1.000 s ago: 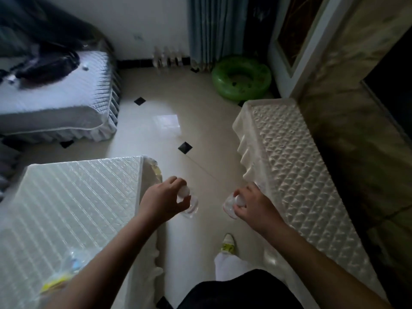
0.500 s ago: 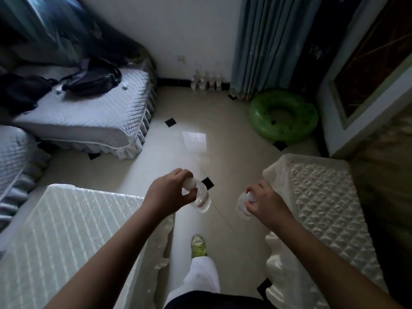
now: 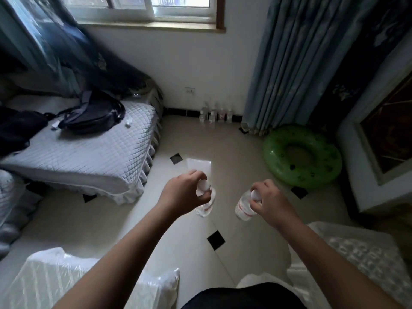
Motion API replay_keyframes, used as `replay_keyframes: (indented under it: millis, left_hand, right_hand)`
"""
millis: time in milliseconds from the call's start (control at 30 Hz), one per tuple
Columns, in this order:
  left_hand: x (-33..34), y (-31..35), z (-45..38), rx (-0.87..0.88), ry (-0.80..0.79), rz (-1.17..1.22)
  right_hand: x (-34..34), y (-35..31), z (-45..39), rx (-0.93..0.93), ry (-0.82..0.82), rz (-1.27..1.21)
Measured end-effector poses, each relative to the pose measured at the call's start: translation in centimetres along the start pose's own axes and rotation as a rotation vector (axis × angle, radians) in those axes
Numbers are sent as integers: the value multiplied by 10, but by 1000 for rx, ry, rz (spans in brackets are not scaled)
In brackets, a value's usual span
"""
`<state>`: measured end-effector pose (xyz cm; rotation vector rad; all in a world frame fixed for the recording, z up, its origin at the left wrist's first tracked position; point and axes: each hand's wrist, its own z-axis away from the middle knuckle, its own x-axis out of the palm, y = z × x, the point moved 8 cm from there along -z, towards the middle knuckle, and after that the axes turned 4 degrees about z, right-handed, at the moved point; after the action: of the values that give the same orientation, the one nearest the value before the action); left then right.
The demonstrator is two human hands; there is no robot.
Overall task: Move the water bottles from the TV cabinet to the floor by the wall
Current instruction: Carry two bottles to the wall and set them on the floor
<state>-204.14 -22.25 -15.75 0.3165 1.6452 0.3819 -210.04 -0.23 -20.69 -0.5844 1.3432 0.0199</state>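
Note:
My left hand [image 3: 181, 192] grips a clear water bottle [image 3: 206, 204] by its white cap, and the bottle hangs below my fingers. In the same way my right hand [image 3: 270, 200] holds a second clear bottle [image 3: 243, 207] with a red-printed label. Both hang over the tiled floor in mid room. Several more water bottles [image 3: 215, 114] stand on the floor against the far wall under the window. The cloth-covered TV cabinet [image 3: 361, 253] shows at the lower right, beside my right arm.
A grey quilted bed [image 3: 93, 152] with a dark bag [image 3: 93, 114] fills the left. A green swim ring [image 3: 302, 156] lies on the floor by the curtain [image 3: 289, 63]. A white covered table [image 3: 55, 282] is at the lower left. A wall socket [image 3: 190, 90] sits above the bottles.
The view has advanced toward the far wall and tilted up, bringing the window into sight. The cabinet and table have slid down and back. Both hands still carry their bottles.

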Motion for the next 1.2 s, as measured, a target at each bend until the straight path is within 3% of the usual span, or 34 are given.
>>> replay_keyframes:
  millis: [367, 833, 967, 1200]
  left_hand:
    - [2, -69, -256, -25, 12, -117]
    - [7, -173, -558, 59, 70, -259]
    - [25, -205, -647, 111, 30, -245]
    - [38, -239, -770, 218, -83, -228]
  right_hand:
    - [-30, 18, -273, -33, 6, -67]
    - [-66, 30, -605, -19, -45, 25]
    - [-68, 32, -687, 39, 41, -51]
    - [-77, 39, -806, 134, 40, -77]
